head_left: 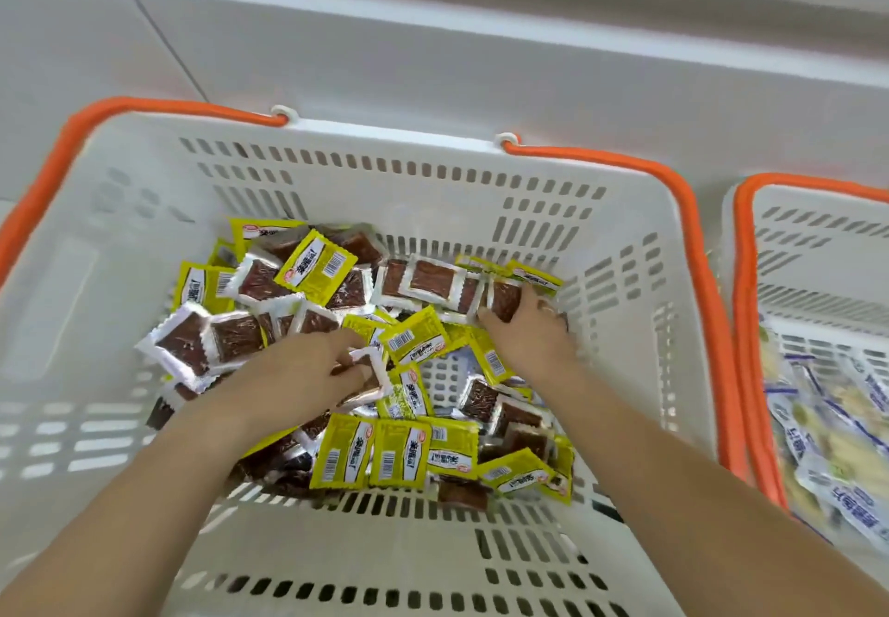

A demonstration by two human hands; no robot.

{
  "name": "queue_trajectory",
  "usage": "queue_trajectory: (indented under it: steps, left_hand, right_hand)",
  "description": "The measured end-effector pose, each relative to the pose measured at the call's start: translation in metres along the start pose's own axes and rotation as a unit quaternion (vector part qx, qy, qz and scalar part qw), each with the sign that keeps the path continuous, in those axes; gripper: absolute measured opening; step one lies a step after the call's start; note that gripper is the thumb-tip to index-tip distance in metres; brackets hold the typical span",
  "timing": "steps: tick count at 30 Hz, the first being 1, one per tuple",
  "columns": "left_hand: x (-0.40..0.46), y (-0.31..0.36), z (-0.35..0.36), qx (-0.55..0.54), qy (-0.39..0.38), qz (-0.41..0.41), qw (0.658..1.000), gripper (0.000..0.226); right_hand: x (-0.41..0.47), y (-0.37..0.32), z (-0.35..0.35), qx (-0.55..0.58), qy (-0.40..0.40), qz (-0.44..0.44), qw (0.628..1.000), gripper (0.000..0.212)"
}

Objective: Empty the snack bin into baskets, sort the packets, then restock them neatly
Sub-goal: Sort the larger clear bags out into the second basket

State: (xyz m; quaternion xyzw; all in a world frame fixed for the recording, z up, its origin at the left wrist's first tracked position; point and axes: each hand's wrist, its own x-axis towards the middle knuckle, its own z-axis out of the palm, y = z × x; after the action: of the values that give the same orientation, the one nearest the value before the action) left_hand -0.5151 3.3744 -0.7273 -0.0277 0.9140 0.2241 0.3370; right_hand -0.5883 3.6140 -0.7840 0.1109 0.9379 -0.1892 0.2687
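Observation:
A white slotted basket (394,174) with orange handles holds several small snack packets (399,458), yellow on one face and clear over brown contents on the other. Both my hands are down inside it. My left hand (298,371) lies in the middle of the pile, fingers curled around a clear brown packet (370,376). My right hand (529,332) is near the basket's right wall, its fingers closed over a few brown packets (505,299) at the far right of the pile.
A second white basket (818,251) with an orange rim stands close on the right, holding several pale packets with blue print (827,424). Grey-white surfaces (433,39) rise behind both baskets.

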Motion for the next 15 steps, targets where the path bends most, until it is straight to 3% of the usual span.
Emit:
queue_trajectory:
  steps: [3,6,11,15]
  left_hand:
    - [0.001,-0.001,0.0,-0.02,0.001,-0.008,1.0,0.039]
    - [0.002,0.001,-0.002,-0.015,0.011,-0.004,1.0,0.038]
    - [0.004,0.007,-0.002,-0.029,0.073,-0.001,0.997,0.035]
    - [0.004,0.01,-0.002,-0.064,0.12,-0.002,0.991,0.029]
  right_hand:
    - [-0.015,-0.01,0.026,0.006,0.039,-0.072,0.997,0.067]
    - [-0.041,-0.02,0.043,0.01,-0.008,-0.132,0.991,0.068]
    - [-0.066,-0.022,0.032,-0.016,-0.048,-0.144,0.988,0.05]
    - [-0.064,-0.028,0.02,-0.052,-0.039,-0.18,0.981,0.055]
